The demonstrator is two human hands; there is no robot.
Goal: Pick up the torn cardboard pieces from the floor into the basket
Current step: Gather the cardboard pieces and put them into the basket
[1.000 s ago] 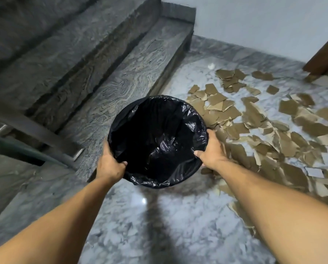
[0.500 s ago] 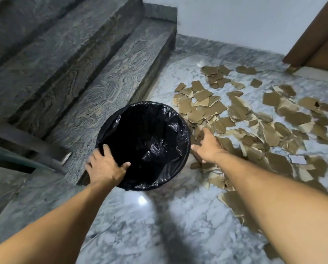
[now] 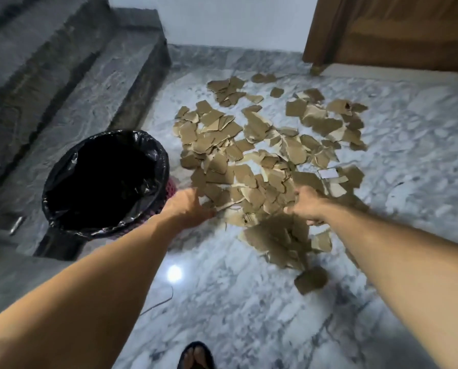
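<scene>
Both hands have left the basket's rim since a moment ago and now reach into the near edge of the cardboard pieces (image 3: 249, 161), which lie scattered in a wide brown heap across the marble floor (image 3: 222, 310). At the left edge of the heap, the left hand (image 3: 188, 206) is low over the scraps with its fingers among them; blur hides whether its grip is apart or closed on a piece. Farther right, the right hand (image 3: 306, 206) has fingers curled down into the pile, though whether its grip actually holds a scrap cannot be told. Standing on the floor just left of the heap is the basket (image 3: 105, 182), lined with a black bag, upright and close beside the left wrist. Grey stone steps (image 3: 71, 83) rise directly behind and left of the basket. A brown wooden door (image 3: 398, 30) stands at the far right, beyond the scraps, next to a white wall (image 3: 222, 20). One sandalled foot (image 3: 196, 355) shows at the bottom edge.
</scene>
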